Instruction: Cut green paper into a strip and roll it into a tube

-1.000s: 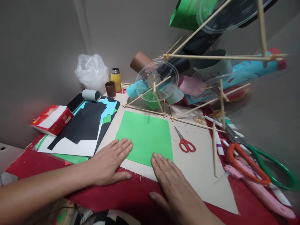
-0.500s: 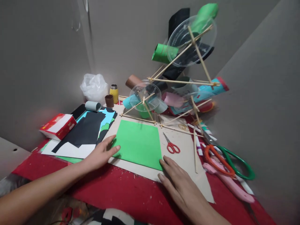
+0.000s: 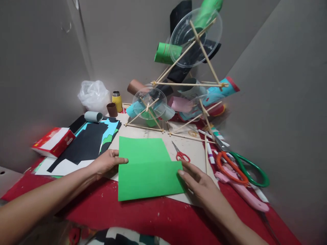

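Bright green paper [image 3: 148, 180] spans the space between my hands, its lower part raised and reaching farther right than the upper part. Whether it is one folded sheet or two overlapping ones I cannot tell. My left hand [image 3: 109, 162] pinches the left edge, thumb on top. At the right edge, my right hand [image 3: 198, 180] grips the lower part with the thumb in front. Small red-handled scissors [image 3: 182, 155] lie just beyond my right fingers, on a beige board [image 3: 196, 148] that is partly under the paper.
Stick frames with clear plastic discs [image 3: 196, 37] and paper tubes stand behind. Black paper sheets [image 3: 88, 143] and a red box [image 3: 53, 142] lie left. Big orange-and-green-handled scissors [image 3: 231, 168] and a pink tool [image 3: 245, 192] lie right on the red cloth [image 3: 143, 217].
Both hands have taken hold of the green paper, which lay flat before. Its lower part has come up and toward me, shifting right. The view has turned slightly right.
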Available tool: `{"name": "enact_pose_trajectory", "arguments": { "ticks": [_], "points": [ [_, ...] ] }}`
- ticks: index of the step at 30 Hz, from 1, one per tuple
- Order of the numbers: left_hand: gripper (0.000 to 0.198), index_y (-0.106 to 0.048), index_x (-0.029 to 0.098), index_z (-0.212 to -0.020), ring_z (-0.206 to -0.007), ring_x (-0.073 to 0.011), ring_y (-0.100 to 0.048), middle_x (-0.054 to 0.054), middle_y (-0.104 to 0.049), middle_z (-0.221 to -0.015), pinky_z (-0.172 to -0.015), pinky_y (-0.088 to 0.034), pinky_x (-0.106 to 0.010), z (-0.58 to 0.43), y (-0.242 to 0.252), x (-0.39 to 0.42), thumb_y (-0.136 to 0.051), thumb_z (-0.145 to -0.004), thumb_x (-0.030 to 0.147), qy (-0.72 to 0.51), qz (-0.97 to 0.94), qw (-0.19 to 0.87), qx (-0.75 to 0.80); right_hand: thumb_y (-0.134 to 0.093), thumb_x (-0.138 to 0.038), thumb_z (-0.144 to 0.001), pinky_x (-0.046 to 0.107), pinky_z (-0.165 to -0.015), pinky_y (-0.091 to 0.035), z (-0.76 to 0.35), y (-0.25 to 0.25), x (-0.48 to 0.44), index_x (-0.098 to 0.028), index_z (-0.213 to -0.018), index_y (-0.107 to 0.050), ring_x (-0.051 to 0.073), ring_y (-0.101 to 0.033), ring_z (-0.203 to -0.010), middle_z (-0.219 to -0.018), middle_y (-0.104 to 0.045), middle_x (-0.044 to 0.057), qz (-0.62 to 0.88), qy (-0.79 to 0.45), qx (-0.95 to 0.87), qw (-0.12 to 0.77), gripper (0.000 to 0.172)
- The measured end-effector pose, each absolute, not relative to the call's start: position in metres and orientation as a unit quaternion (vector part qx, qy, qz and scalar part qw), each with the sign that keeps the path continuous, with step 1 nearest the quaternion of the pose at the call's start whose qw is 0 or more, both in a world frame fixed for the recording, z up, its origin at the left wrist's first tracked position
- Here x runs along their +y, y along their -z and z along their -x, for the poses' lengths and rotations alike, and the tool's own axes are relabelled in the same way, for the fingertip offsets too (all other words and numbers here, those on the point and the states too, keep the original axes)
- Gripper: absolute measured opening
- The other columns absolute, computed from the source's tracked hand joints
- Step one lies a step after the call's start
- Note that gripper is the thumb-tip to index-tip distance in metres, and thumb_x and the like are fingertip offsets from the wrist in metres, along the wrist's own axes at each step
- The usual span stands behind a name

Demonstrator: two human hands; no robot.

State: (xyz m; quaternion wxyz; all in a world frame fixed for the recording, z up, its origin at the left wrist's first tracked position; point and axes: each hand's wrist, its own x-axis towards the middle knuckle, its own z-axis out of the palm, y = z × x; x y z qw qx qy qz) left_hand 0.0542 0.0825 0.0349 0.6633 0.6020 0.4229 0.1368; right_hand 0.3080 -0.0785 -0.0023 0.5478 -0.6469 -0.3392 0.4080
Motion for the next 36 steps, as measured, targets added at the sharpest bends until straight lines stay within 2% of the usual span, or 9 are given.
{"name": "enact_pose_trajectory", "arguments": {
  "ticks": [3,8,12,14,19,25,29,32,36],
  "points": [
    [0.035,-0.070,0.013,-0.084,-0.068,-0.0170,-0.067,-0.008,-0.073,-0.080,-0.067,-0.051,-0.028,-0.054,-0.036,0.080,-0.077,-0.067,0.043,-0.149,-0.547,0.709,0.420,-0.067,-0.046,-0.077,0.039,-0.080,-0.057,-0.309,0.003,-0.079,-0.016,-0.128,-0.055,0.026,-0.068,-0.096,-0.108,-0.071,0.013,0.650,-0.404,-0.363,0.532,0.060],
    [0.036,-0.069,0.014,-0.096,-0.070,-0.0178,-0.069,-0.007,-0.074,-0.083,-0.070,-0.053,-0.029,-0.045,-0.029,0.080,-0.077,-0.071,0.038,-0.183,-0.495,0.758,0.383,-0.070,-0.051,-0.071,0.039,-0.083,-0.054,-0.313,0.000,-0.075,-0.018,-0.138,-0.046,0.029,-0.057,-0.112,-0.131,-0.057,0.016,0.707,-0.315,-0.411,0.481,0.078],
    [0.034,-0.067,0.016,-0.102,-0.075,-0.0190,-0.070,-0.007,-0.074,-0.092,-0.073,-0.055,-0.031,-0.041,-0.026,0.079,-0.076,-0.075,0.034,-0.213,-0.478,0.780,0.343,-0.077,-0.050,-0.065,0.040,-0.091,-0.050,-0.313,-0.008,-0.068,-0.019,-0.145,-0.035,0.029,-0.058,-0.113,-0.127,-0.060,0.017,0.658,-0.434,-0.370,0.492,0.095],
    [0.031,-0.067,0.015,-0.100,-0.074,-0.0187,-0.069,-0.007,-0.074,-0.091,-0.071,-0.055,-0.030,-0.041,-0.026,0.079,-0.075,-0.075,0.033,-0.216,-0.476,0.784,0.334,-0.080,-0.044,-0.066,0.040,-0.088,-0.051,-0.310,-0.011,-0.065,-0.021,-0.142,-0.039,0.027,-0.064,-0.103,-0.118,-0.066,0.015,0.597,-0.520,-0.338,0.509,0.089],
    [0.031,-0.068,0.011,-0.089,-0.068,-0.0167,-0.067,-0.008,-0.072,-0.080,-0.067,-0.054,-0.026,-0.040,-0.023,0.083,-0.076,-0.073,0.037,-0.239,-0.430,0.796,0.353,-0.081,-0.032,-0.069,0.042,-0.083,-0.054,-0.303,-0.011,-0.061,-0.018,-0.104,-0.072,0.026,-0.071,-0.083,-0.096,-0.075,0.011,0.491,-0.637,-0.299,0.513,0.039],
    [0.049,-0.062,0.014,-0.097,-0.061,-0.0158,-0.064,-0.006,-0.068,-0.076,-0.054,-0.051,-0.025,-0.035,-0.025,0.088,-0.064,-0.076,0.059,-0.231,-0.438,0.800,0.340,-0.080,-0.028,-0.069,0.042,-0.084,-0.054,-0.308,-0.007,-0.060,-0.020,-0.095,-0.075,0.026,-0.072,-0.082,-0.095,-0.076,0.011,0.519,-0.628,-0.257,0.519,0.028],
    [0.051,-0.057,0.016,-0.113,-0.078,-0.0196,-0.066,-0.011,-0.068,-0.098,-0.065,-0.052,-0.029,-0.017,-0.051,0.099,-0.065,-0.078,0.052,-0.261,-0.630,0.629,0.373,-0.082,-0.030,-0.067,0.037,-0.074,-0.058,-0.314,-0.005,-0.056,-0.022,-0.111,-0.069,0.026,-0.072,-0.079,-0.095,-0.076,0.010,0.552,-0.608,-0.231,0.521,0.047],
    [0.052,-0.055,0.019,-0.120,-0.092,-0.0242,-0.064,-0.010,-0.067,-0.107,-0.081,-0.049,-0.037,0.008,-0.067,0.116,-0.060,-0.080,0.052,-0.303,-0.758,0.324,0.478,-0.084,-0.030,-0.063,0.033,-0.063,-0.058,-0.315,-0.004,-0.052,-0.025,-0.133,-0.050,0.024,-0.071,-0.068,-0.084,-0.077,0.007,0.573,-0.584,-0.225,0.530,0.078],
    [0.076,-0.045,0.018,-0.135,-0.096,-0.0374,-0.062,-0.017,-0.066,-0.108,-0.075,-0.047,-0.045,0.035,-0.064,0.132,-0.054,-0.077,0.066,-0.127,-0.775,0.015,0.619,-0.086,-0.035,-0.059,0.034,-0.057,-0.057,-0.310,-0.008,-0.044,-0.034,-0.144,-0.028,0.025,-0.071,-0.062,-0.076,-0.076,0.003,0.588,-0.568,-0.236,0.526,0.103]
  ]
}}
